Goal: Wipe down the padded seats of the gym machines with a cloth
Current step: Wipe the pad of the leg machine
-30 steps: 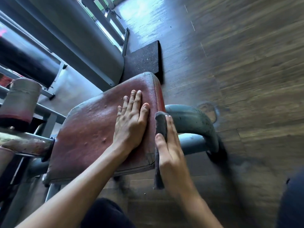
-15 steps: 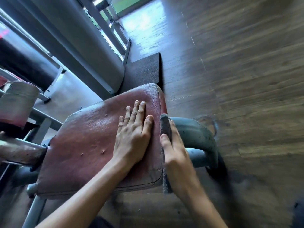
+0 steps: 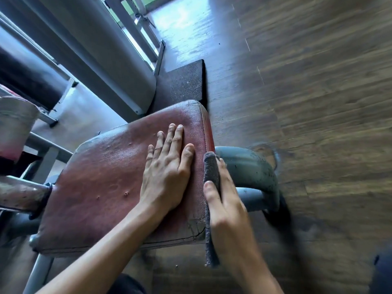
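Note:
A worn red padded seat (image 3: 101, 183) of a gym machine fills the middle of the head view, cracked at its near right corner. My left hand (image 3: 167, 168) lies flat on the seat's right half, fingers together and pointing away, holding nothing. My right hand (image 3: 224, 200) presses a grey cloth (image 3: 211, 172) against the seat's right side edge. The cloth hangs down below my wrist, and most of it is hidden between my palm and the seat.
A curved grey steel tube (image 3: 250, 168) of the frame bends out just right of the seat. A black rubber mat (image 3: 182, 83) lies beyond it on the dark wooden floor (image 3: 307, 102). Grey frame bars and a roller pad (image 3: 14, 126) stand at left.
My right hand with the cloth has slid along the seat's right side edge, a little away from me and back. My left hand has stayed flat on the seat.

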The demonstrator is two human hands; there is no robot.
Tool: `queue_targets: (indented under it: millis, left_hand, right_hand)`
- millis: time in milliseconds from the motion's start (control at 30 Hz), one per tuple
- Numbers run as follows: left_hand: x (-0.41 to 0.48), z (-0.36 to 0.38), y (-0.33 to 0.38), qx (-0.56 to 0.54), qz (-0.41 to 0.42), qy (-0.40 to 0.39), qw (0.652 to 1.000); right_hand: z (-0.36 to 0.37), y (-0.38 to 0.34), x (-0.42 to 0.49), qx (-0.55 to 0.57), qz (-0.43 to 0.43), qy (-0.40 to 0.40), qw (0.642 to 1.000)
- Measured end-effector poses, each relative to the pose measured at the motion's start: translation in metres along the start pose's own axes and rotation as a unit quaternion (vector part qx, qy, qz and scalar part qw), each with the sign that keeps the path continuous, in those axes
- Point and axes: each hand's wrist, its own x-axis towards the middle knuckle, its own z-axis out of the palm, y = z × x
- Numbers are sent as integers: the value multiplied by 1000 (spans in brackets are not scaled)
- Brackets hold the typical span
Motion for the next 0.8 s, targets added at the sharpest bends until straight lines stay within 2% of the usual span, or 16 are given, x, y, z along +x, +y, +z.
queue_targets:
  millis: [67, 167, 267, 367, 567, 633, 733, 800]
  left_hand:
    - [0, 1, 0, 0, -1, 2, 1000]
    - [1, 1, -1, 3, -2, 5, 1000]
    - [0, 0, 1, -1, 1, 6, 1000]
    - [-1, -2, 2, -1, 2, 4, 1000]
    - [-2, -1, 2, 7, 4, -2, 1000]
    - [-1, -1, 2, 8, 2, -2, 1000]
    - [0, -1, 1, 14, -5, -2, 1000]
    - [0, -1, 2, 10, -3, 0, 1000]
  right_hand:
    - [1, -1, 30, -27, 9, 3, 1000]
    - [7, -13, 115, -80, 28, -42, 996]
    - [13, -15, 175, -83, 45, -45, 995]
    - [12, -12, 142, -73, 22, -36, 996]
    - [-10, -8, -30, 10, 14, -13, 1000]
    - [-8, -6, -23, -5, 22, -12, 1000]
    - [-3, -6, 39, -43, 36, -10, 998]
    - [1, -8, 56, -28, 30, -3, 999]
